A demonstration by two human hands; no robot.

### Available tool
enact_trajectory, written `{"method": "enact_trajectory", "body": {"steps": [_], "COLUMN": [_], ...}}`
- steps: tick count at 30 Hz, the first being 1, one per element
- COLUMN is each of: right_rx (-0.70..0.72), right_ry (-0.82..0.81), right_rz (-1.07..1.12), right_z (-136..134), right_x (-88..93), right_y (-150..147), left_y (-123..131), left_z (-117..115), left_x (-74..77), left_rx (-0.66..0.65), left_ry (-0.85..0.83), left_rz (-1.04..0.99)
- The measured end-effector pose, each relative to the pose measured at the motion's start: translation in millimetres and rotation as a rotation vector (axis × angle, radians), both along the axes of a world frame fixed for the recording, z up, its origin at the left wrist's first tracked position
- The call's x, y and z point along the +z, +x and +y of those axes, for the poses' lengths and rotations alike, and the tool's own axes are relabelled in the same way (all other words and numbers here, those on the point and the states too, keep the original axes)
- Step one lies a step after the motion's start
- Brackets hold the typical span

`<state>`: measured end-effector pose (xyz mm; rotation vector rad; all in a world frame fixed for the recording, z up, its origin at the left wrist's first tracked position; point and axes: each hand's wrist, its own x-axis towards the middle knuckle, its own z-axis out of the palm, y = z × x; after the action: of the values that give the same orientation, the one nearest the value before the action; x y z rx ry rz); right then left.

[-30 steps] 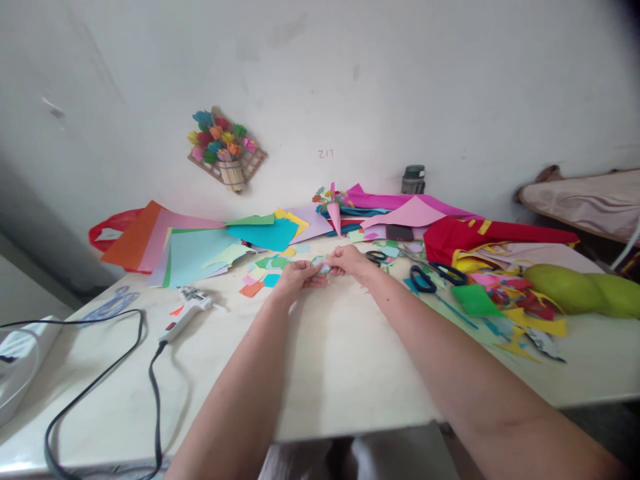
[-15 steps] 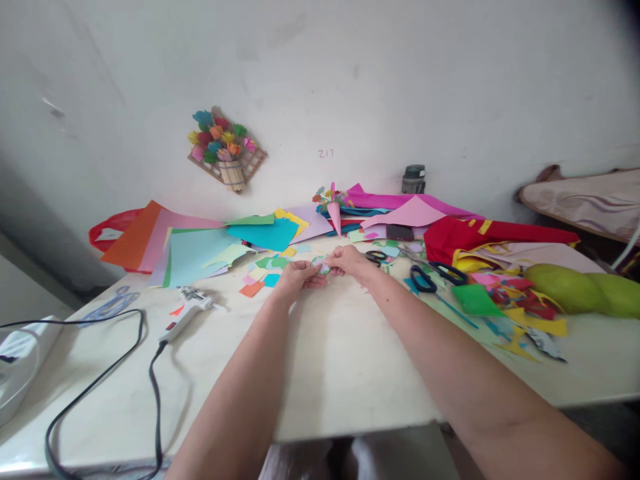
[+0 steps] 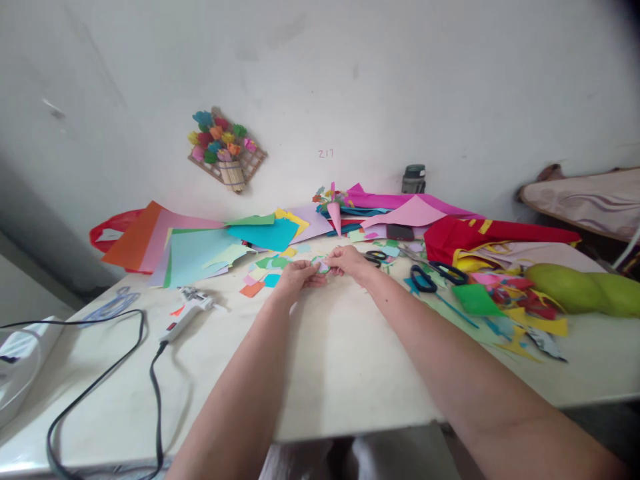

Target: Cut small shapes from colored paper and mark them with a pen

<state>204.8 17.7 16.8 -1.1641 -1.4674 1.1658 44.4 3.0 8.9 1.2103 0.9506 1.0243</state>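
Fingers (image 3: pixel 315 283) of the left hand (image 3: pixel 299 274) and right hand (image 3: pixel 345 260) pinch a small paper piece (image 3: pixel 321 265) between them over the surface (image 3: pixel 345 360); scraps (image 3: pixel 271 281) lie beside the left, scissors (image 3: pixel 376 257) near the right.

I pinch a small paper piece (image 3: pixel 322 264) between my left hand (image 3: pixel 301 275) and right hand (image 3: pixel 346 260); it shows pale lilac, edged with green; it sits centrally between left and right, partly covered by my grip.
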Motion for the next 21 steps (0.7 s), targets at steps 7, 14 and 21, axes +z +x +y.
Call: {"method": "enact_trajectory", "body": {"steps": [7, 14, 21], "right_rx": [-0.012, -0.032, -0.029], "right_ry": [-0.016, -0.019, -0.021], "right_rz": [0.016, -0.003, -0.002], "right_z": [-3.0, -3.4, -3.0], "right_x": [2.9, 4.0, 1.7], "right_y": [-2.5, -3.7, -3.7], "left_y": [0.4, 0.4, -0.4], "left_z": [0.2, 0.6, 1.4], "left_x": [-0.4, -0.1, -1.1], "left_rx": [0.004, 0.003, -0.004], "left_ry": [-0.004, -0.012, -0.014], "left_rz": [-0.008, -0.020, -0.019]}}
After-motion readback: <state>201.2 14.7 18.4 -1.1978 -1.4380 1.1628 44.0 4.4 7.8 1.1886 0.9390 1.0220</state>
